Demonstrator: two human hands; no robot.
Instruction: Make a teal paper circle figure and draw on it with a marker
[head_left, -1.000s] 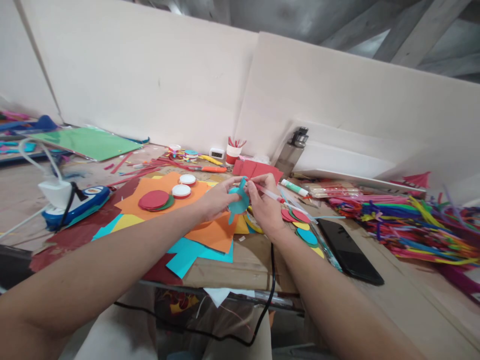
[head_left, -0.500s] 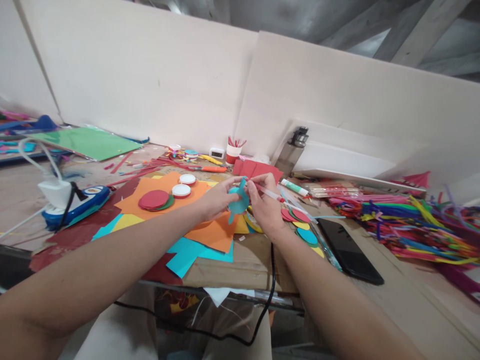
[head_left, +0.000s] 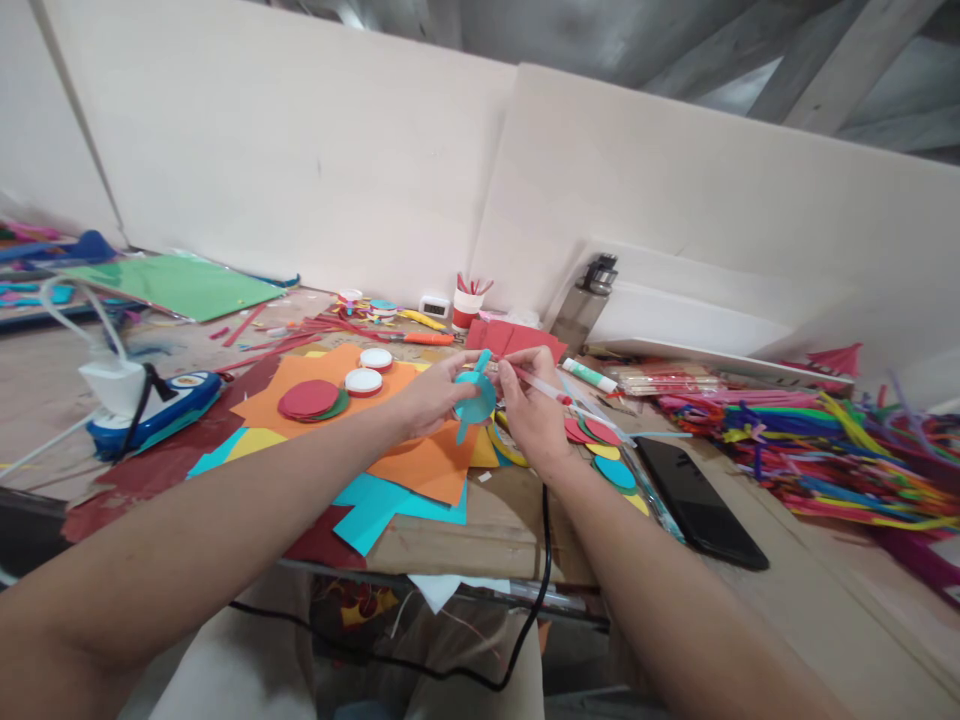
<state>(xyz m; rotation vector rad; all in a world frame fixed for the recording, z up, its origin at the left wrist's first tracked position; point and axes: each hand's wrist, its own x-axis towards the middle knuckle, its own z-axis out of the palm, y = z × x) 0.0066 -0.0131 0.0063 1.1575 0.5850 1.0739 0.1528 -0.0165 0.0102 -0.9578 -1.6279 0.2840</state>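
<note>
Over the middle of the cluttered table, my left hand pinches the edge of a blue paper disc. A blue strip sticks out above the disc and another below it. Close on its right, my right hand is closed around a slim pen-like stick, clear with red parts. The stick's front end lies by the fingertips near the strip; whether it touches the paper I cannot tell. Under the hands lie orange paper sheets and a yellow ring-shaped thing, partly hidden by my right hand.
Left are white-topped round tubs, red paper discs and a power strip. Right are coloured discs, a phone and pipe cleaners. A glue stick, bottle and orange cutter lie behind. A black cable hangs in front.
The blue disc has shifted slightly left, away from the right fingertips, and its upper strip now shows more fully. Both hands keep their grips.
</note>
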